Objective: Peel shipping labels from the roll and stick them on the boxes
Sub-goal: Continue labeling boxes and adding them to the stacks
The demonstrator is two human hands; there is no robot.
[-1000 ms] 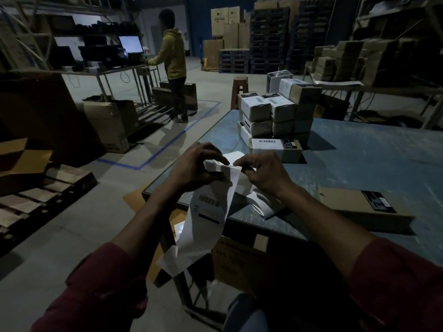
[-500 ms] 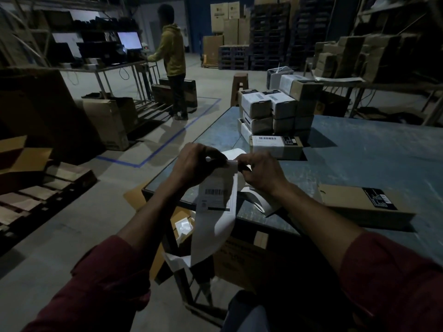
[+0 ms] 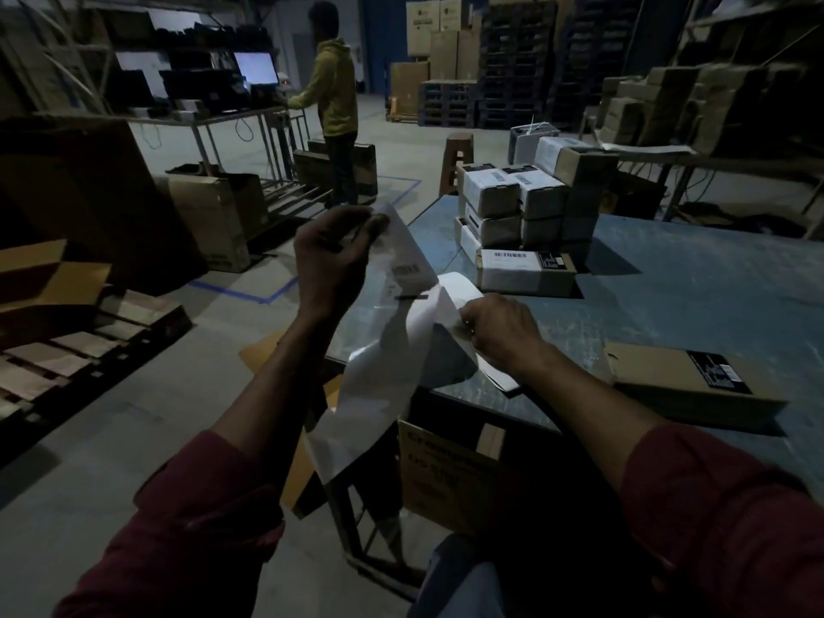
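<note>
My left hand (image 3: 332,256) is raised and pinches the top edge of a white shipping label (image 3: 408,260) with a barcode, half pulled away from its backing. My right hand (image 3: 499,334) grips the white backing strip (image 3: 388,381) at the table's near left corner; the strip hangs down past the edge. A stack of labelled boxes (image 3: 521,202) stands farther back on the blue-grey table (image 3: 669,305), with one labelled box (image 3: 526,272) lying in front of it. A flat brown box (image 3: 686,381) without a white label lies to the right of my right hand.
A brown carton (image 3: 446,475) sits under the table. A person in a yellow hoodie (image 3: 334,95) stands at a desk with a lit screen at the back left. Wooden pallets (image 3: 67,345) lie on the floor at left. Cartons fill shelves at the right.
My left hand has lifted up and to the left, drawing the label off the backing. My right hand has moved slightly down and right, holding the strip.
</note>
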